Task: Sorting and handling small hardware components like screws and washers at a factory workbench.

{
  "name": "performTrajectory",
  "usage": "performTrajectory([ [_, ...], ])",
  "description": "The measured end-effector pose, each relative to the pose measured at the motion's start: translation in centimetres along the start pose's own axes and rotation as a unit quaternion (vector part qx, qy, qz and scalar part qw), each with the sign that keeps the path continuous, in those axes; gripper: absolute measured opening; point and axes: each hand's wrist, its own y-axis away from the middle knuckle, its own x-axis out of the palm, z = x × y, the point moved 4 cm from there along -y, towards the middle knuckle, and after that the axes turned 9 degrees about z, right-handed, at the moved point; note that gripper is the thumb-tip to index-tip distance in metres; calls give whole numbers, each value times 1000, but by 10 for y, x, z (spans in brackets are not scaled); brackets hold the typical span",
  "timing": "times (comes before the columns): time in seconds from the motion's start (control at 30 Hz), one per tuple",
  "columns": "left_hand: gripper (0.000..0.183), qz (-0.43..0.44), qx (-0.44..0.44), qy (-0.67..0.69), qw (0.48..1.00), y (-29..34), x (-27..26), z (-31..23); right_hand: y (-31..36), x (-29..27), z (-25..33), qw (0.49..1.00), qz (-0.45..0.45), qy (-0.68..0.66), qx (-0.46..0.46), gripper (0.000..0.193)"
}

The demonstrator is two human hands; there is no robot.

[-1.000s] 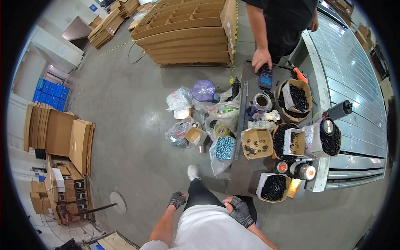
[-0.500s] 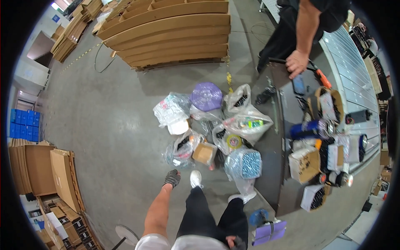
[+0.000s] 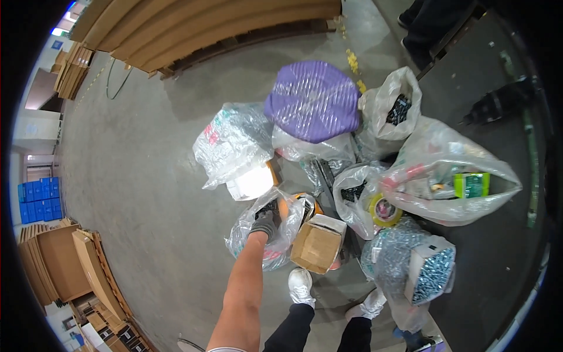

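Note:
My left hand (image 3: pixel 265 224), in a grey striped glove, reaches into the mouth of a clear plastic bag (image 3: pixel 239 239) with dark pieces inside. Its fingers are hidden in the bag. Right beside that bag stands a small brown cardboard box (image 3: pixel 317 244), open at the top. Another clear bag (image 3: pixel 359 218) with black small parts sits to the right, a roll of yellow tape (image 3: pixel 385 210) against it. My right hand is out of view.
A purple plastic-wrapped stool-like item (image 3: pixel 314 101) lies beyond the bags. A box of silvery screws (image 3: pixel 433 274) sits at the right. On the dark tabletop lies a power drill (image 3: pixel 498 104). Stacked cardboard (image 3: pixel 205 29) stands far off; another person's legs (image 3: pixel 437 29) show at top right.
My left hand has moved from above the floor into the clear bag. My view has come lower and closer to the bags. My right hand has left the view.

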Motion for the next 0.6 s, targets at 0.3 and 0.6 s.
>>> performTrajectory([
  [0.3, 52, -260, 174, -233, 921, -29, 39, 76, -26, 50, 21, 954, 15, 300, 23, 14],
  [0.6, 52, -226, 66, -64, 970, -29, 39, 23, -36, 56, 46, 946, 11, 323, -18, 10],
])
